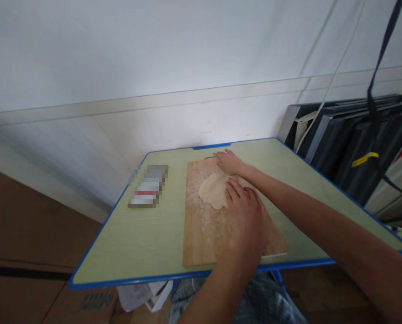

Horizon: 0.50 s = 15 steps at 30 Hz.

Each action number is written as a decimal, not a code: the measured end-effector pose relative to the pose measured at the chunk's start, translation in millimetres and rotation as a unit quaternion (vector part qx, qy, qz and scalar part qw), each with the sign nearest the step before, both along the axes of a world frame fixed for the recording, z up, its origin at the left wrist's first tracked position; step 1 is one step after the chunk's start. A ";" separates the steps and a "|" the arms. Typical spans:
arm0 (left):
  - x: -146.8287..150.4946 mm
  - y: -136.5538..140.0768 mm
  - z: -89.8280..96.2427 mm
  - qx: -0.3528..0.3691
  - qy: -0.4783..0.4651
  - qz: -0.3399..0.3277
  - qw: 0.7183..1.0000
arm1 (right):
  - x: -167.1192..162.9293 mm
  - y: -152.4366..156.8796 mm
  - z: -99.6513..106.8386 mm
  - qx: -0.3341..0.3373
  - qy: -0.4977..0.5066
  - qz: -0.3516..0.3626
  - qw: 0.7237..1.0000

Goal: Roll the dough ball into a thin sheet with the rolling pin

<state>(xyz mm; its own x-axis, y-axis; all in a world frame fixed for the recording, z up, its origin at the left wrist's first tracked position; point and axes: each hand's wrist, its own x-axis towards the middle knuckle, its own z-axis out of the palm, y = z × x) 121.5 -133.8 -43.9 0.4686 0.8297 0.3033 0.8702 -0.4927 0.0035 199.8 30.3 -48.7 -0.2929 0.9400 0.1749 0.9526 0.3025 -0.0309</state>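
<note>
A flat, pale, roughly round sheet of dough point(211, 191) lies on a wooden board point(201, 245) dusted with white flour. My left hand point(244, 213) is over the right side of the dough. Its fingers are stretched and slightly bent, with their tips at the dough's edge, and its thumb is hard to make out. Farther back, my right hand point(228, 162) rests near the far edge of the board with its fingers extended, just beyond the dough. A dark, thin edge of something shows behind the board, left of my right hand.
The board is on a light green table point(147, 238) with a blue rim, set against a white wall. A blurred rectangular item point(149, 186) lies to the left. Dark flat panels point(342, 139) lean at the right beside a hanging strap point(372, 90). Below are cardboard boxes point(86, 303).
</note>
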 end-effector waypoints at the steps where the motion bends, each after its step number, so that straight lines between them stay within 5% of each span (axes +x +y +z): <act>1: 1.7 -0.2 -1.6 0.003 -0.003 0.002 1.000 | 2.6 -0.7 -0.3 0.000 0.001 -0.006 1.000; 10: -37.9 16.3 3.6 -0.089 -0.082 -0.074 0.990 | -18.3 -3.2 5.7 0.010 0.026 -0.078 0.997; 15: -45.2 20.1 3.4 -0.081 -0.098 -0.068 0.990 | -24.3 -8.1 9.7 -0.013 0.025 -0.082 0.996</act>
<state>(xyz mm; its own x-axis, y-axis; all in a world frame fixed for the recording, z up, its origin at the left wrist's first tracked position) 76.2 -113.7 -40.6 0.5246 0.8081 0.2677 0.7705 -0.5845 0.2545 175.6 22.2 -39.0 -0.1268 0.9790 0.1596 0.9862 0.1417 -0.0856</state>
